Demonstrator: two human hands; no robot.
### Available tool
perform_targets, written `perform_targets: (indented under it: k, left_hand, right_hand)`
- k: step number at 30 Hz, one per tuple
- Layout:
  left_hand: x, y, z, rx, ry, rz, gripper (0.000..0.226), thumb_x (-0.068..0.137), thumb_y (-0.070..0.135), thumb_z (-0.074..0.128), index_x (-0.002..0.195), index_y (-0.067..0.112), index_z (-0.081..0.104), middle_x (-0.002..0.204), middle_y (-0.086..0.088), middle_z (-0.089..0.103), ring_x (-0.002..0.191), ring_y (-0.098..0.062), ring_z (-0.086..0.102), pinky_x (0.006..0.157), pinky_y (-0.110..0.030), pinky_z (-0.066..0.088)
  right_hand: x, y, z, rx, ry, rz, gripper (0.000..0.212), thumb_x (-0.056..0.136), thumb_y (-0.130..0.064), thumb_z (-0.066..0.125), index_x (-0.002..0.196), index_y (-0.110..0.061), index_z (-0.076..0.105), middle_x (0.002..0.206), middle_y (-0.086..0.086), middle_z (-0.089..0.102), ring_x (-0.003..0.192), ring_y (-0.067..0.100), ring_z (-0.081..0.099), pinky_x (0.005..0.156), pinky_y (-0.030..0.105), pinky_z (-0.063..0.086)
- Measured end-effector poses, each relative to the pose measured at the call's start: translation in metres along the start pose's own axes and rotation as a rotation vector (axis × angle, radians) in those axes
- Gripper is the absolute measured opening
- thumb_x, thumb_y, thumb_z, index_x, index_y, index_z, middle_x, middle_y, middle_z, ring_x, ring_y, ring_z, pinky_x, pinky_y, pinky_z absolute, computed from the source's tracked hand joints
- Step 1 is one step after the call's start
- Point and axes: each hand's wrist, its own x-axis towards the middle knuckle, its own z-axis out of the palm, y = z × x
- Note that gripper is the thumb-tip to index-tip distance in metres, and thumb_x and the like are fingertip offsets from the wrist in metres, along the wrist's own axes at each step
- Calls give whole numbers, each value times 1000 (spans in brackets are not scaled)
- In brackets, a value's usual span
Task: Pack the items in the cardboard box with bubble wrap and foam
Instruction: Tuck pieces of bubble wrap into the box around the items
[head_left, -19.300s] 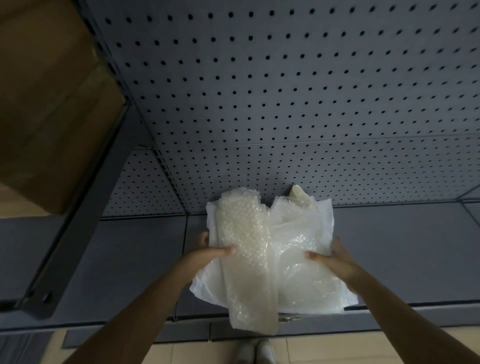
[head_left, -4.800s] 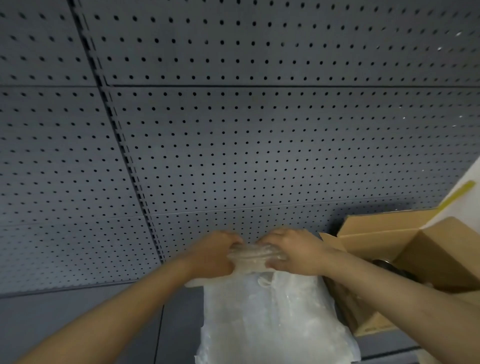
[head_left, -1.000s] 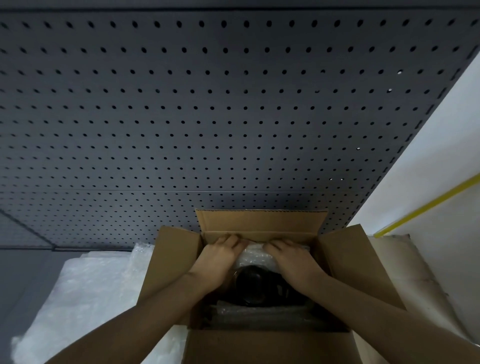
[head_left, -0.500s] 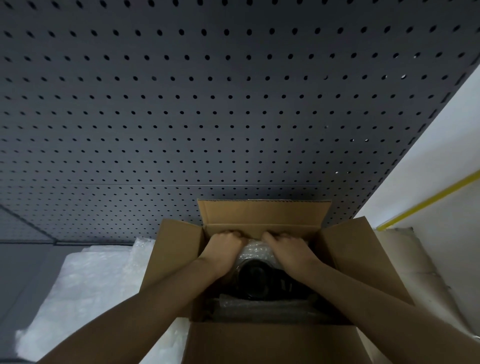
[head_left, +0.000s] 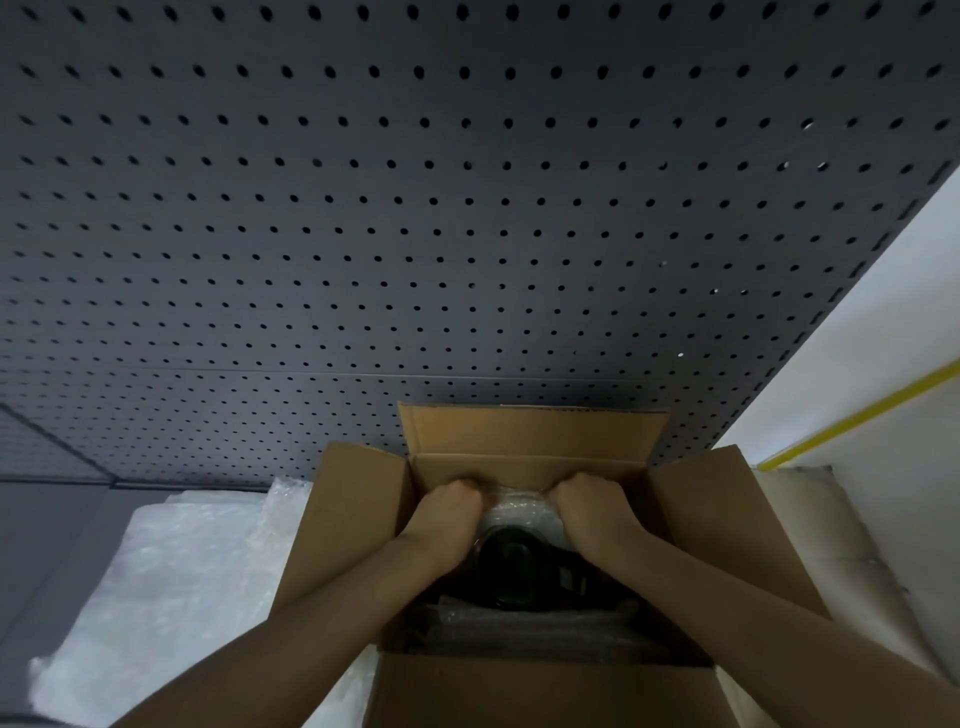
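The fingers (head_left: 462, 486) of the left hand (head_left: 449, 512) are curled downward at the far wall of the cardboard box (head_left: 519, 686), and those of the right hand (head_left: 589, 506) are bent the same way, both sets pressing into a wad of bubble wrap (head_left: 519, 514) that sits between the two hands; whether they actually pinch the wrap or only push it down with the knuckles cannot be told, since the fingertips are hidden below the backs of the hands. The wad lies against the far inner wall, just behind a dark round item (head_left: 511, 571) that already rests inside the box. Nearer the person, a second band of bubble-wrapped material (head_left: 524, 626) lies across the bottom of the box. So the packing looks well along: at least one item is in, and cushioning is tucked both in front of and behind it. What seems left is to finish seating this wad, fill any gaps, add a top layer, and fold down the four flaps, all of which stand open. More padding waits outside: a spread of white foam sheet and bubble wrap (head_left: 171, 582) lies on the shelf just to the left of the box, touching its left flap. The dark pegboard (head_left: 415, 208) rises behind everything.
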Motion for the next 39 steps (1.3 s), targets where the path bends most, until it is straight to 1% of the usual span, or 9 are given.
perform_targets:
  k: [5, 11, 18, 22, 25, 28, 31, 36, 39]
  left_hand:
    - [9, 3, 12, 17, -90, -54, 22, 96, 8, 51, 113, 6, 64, 117, -11, 67, 106, -24, 65, 93, -32, 52]
    - [18, -1, 18, -4, -130, -112, 25, 96, 4, 47, 111, 2, 67, 117, -15, 67, 110, -27, 64, 98, -35, 50]
    - [21, -1, 9, -11, -178, -115, 34, 95, 7, 52, 127, 15, 62, 133, -6, 60, 121, -22, 58, 105, -35, 46]
    - [9, 1, -10, 81, -200, -122, 40, 92, 5, 52, 130, 16, 58, 131, -6, 60, 116, -25, 60, 99, -39, 51]
    - [-4, 0, -31, 107, -145, -152, 38, 92, 6, 53, 128, 18, 60, 130, -4, 61, 114, -23, 61, 97, -39, 52]
    - [-25, 4, -59, 146, -63, -172, 33, 93, 9, 53, 124, 16, 61, 123, -3, 63, 110, -22, 62, 95, -37, 53]
    - [-47, 5, -85, 245, 58, -207, 22, 96, 12, 47, 113, 13, 63, 112, -3, 66, 102, -20, 65, 97, -36, 50]
    - [-82, -15, -111, 369, 175, -274, 33, 97, 17, 43, 126, 19, 58, 126, -2, 62, 114, -21, 60, 106, -37, 39]
    - [-106, -39, -119, 406, 205, -302, 33, 93, 8, 46, 121, 19, 60, 119, -3, 65, 107, -22, 63, 105, -39, 39]
  right_hand:
    - [9, -3, 11, -29, -55, 32, 22, 92, -8, 50, 100, -14, 69, 104, 7, 68, 94, 23, 65, 72, 31, 50]
    - [13, -6, 15, -4, -91, 58, 22, 90, -8, 53, 101, -14, 71, 106, 7, 68, 98, 25, 66, 76, 33, 52]
    - [1, -8, 8, 64, -110, 101, 24, 88, -6, 54, 105, -13, 69, 111, 8, 67, 100, 24, 64, 78, 33, 52]
    - [-15, -3, -13, 107, -97, 145, 23, 89, -2, 52, 104, -9, 67, 112, 9, 66, 102, 24, 64, 75, 31, 50]
    - [-27, 2, -32, 156, -100, 145, 18, 87, 0, 51, 87, -10, 66, 99, 7, 66, 97, 23, 65, 66, 29, 49]
    - [-38, 2, -50, 216, -61, 85, 19, 88, 0, 50, 85, -7, 67, 91, 6, 66, 94, 24, 66, 65, 29, 54]
    - [-48, -8, -68, 286, 32, 27, 23, 88, -1, 50, 101, -5, 69, 105, 9, 67, 95, 23, 65, 83, 37, 57]
    - [-66, -39, -96, 307, 64, -49, 23, 92, -8, 51, 108, -12, 68, 111, 4, 66, 101, 21, 64, 92, 36, 53]
    - [-74, -66, -110, 262, 51, -92, 28, 92, -7, 51, 113, -16, 66, 117, 3, 64, 105, 21, 62, 94, 36, 52]
